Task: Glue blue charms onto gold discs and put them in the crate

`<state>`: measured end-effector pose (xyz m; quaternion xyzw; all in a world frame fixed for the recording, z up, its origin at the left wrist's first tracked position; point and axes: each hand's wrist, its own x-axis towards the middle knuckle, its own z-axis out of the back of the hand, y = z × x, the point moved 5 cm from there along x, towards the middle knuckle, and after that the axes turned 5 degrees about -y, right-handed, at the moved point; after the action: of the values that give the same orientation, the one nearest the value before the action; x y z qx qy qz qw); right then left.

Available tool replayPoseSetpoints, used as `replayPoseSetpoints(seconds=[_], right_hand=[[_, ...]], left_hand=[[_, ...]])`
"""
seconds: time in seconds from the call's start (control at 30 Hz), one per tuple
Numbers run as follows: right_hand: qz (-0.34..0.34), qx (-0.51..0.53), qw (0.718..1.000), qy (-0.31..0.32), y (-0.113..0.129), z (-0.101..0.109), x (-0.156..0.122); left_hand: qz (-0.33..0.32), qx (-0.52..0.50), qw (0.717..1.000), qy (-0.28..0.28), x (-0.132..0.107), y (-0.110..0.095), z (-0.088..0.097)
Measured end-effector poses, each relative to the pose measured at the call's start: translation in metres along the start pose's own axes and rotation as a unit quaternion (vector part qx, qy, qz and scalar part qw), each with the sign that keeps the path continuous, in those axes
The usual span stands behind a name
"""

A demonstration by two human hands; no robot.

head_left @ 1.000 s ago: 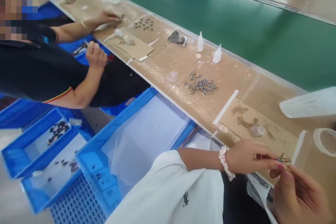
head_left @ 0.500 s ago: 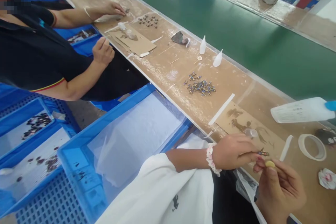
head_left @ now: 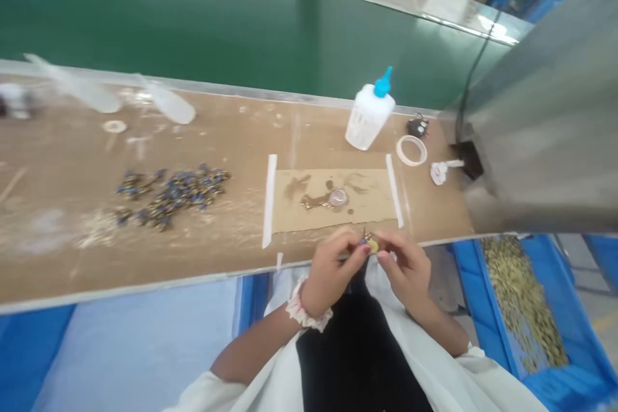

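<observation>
My left hand (head_left: 333, 270) and my right hand (head_left: 403, 264) meet at the near edge of the brown bench, both pinched together on a small yellowish metal part (head_left: 371, 244). A scrunchie sits on my left wrist. Just beyond my fingers lies a cardboard sheet (head_left: 333, 199) taped down at both sides, with a glue puddle (head_left: 337, 197) in its middle. A heap of small blue and gold parts (head_left: 174, 192) lies on the bench to the left.
A white glue bottle (head_left: 369, 112) with a blue cap stands behind the cardboard, a tape roll (head_left: 411, 149) to its right. A blue bin of yellowish parts (head_left: 519, 293) is at the lower right. A green conveyor belt (head_left: 217, 19) runs behind; a grey column (head_left: 550, 109) rises right.
The view has swung right, from the co-worker and blue crates to straight over my bench. My hands have come together in front of the cardboard, with the small part between them.
</observation>
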<state>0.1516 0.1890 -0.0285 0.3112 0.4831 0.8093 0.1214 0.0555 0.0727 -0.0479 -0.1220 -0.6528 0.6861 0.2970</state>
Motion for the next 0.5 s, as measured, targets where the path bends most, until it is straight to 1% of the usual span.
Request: replayPoseSetpoints(seconds=[0.1,0.17,0.27,0.37,0.43,0.5], right_hand=[[-0.021,0.012,1.0,-0.004,0.002,0.009,0.003],[-0.046,0.028,0.998,0.022,0.001,0.01,0.004],[-0.088,0.063,0.993,0.045,-0.003,0.009,0.005],[-0.114,0.09,0.989,0.039,-0.005,0.006,0.008],[-0.122,0.11,0.986,0.021,-0.007,0.005,0.01],[-0.128,0.15,0.98,-0.016,-0.009,0.006,0.012]], left_hand=[[-0.01,0.016,0.999,0.044,-0.001,0.0,-0.009],[-0.025,0.029,0.997,0.065,-0.003,-0.002,-0.013],[-0.057,0.062,0.994,0.076,-0.005,-0.006,-0.014],[-0.087,0.098,0.989,0.071,-0.005,-0.009,-0.011],[-0.079,0.096,0.99,0.061,-0.004,-0.009,-0.007],[-0.03,0.056,0.996,0.055,-0.002,-0.004,-0.004]])
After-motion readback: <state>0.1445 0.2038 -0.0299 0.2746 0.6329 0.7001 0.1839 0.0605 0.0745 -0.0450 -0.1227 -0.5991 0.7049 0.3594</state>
